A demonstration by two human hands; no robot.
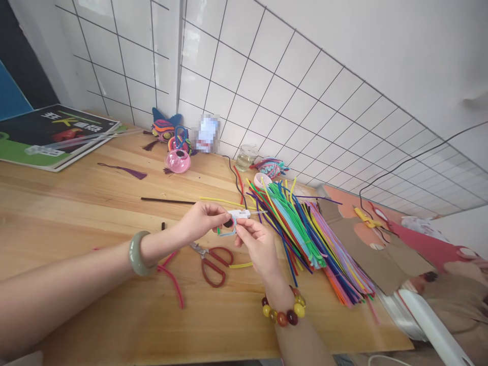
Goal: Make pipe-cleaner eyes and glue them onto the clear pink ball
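Note:
My left hand (208, 219), with a green bangle at the wrist, pinches a small dark piece (229, 222) that has light blue pipe cleaner (227, 234) around it. From the right, my right hand (256, 241) grips the light blue pipe cleaner between thumb and fingers. Just behind the fingertips lies a white tool (240, 213) with a clear tip, partly hidden. Red-handled scissors (213, 264) lie on the table below the hands. To the right spreads a large bundle of coloured pipe cleaners (305, 229).
Left on the table (95, 213) are a magazine (57, 137) and a purple tassel (127, 170). Along the tiled wall stand a pink bowl (178, 161), a blurred phone (207, 133) and a glass jar (246, 157). A yellow glue gun (366, 217) and a person's hand (421, 281) are at right.

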